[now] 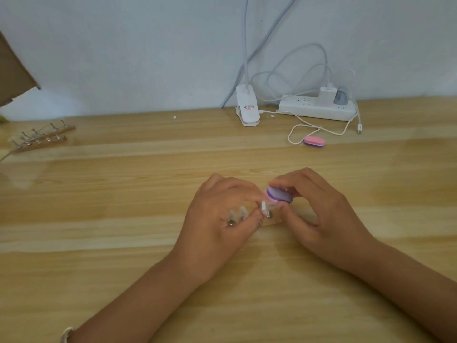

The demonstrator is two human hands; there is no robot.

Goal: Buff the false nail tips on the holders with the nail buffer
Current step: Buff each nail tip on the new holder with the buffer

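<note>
At the centre of the frame, on the wooden bench [123, 194], the left hand [217, 219] curls over the holder [275, 221], steadying it. The right hand [319, 211] pinches the nail buffer [279, 195] between thumb and fingers, its pink face against one false nail tip [264, 206]. Buffing is underway, I'd say. Next it needs short, light strokes, then a shift to the neighbouring tips [238, 214].

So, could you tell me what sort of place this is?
Probably a home craft desk: wooden table, clip lamp and power strip by the wall, nail holders at the left.
</note>
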